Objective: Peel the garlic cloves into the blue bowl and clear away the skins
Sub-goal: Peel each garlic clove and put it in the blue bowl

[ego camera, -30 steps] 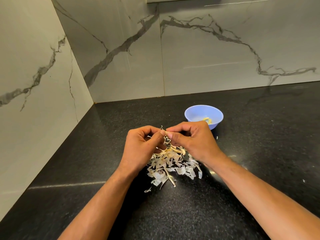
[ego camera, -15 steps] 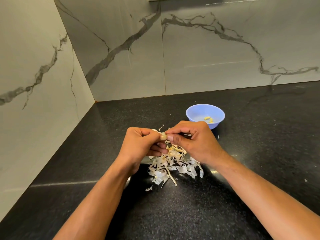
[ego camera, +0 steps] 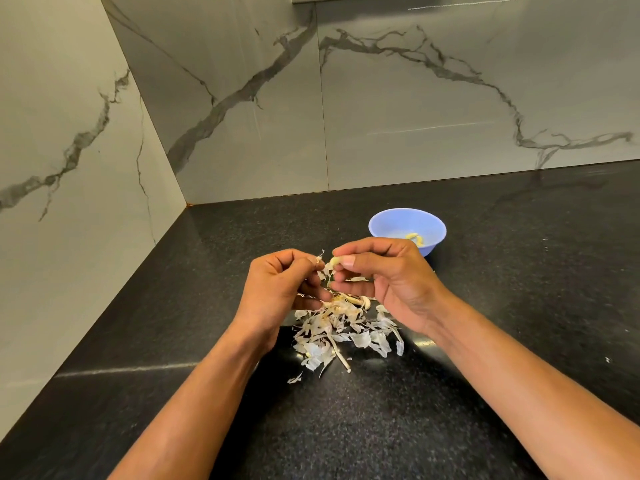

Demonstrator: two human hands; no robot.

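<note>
My right hand point(ego camera: 388, 282) pinches a small pale garlic clove point(ego camera: 335, 261) between thumb and forefinger, above the pile of skins. A thin strip of papery skin point(ego camera: 320, 258) is pinched in my left hand point(ego camera: 277, 289), a finger's width left of the clove. Under both hands, a heap of white garlic skins point(ego camera: 341, 332) and a few unpeeled cloves point(ego camera: 360, 301) lies on the black counter. The blue bowl point(ego camera: 384, 221) stands just behind my right hand and holds a couple of peeled cloves point(ego camera: 415, 238).
The black speckled counter point(ego camera: 381, 427) runs into a corner of marble-patterned walls point(ego camera: 242, 98) at the left and back. A few stray skin flakes lie at the pile's near edge point(ego camera: 295, 378).
My hands have pulled slightly apart. The clove has come away in my right hand while a strip of skin stays with my left. Both hands rose a little.
</note>
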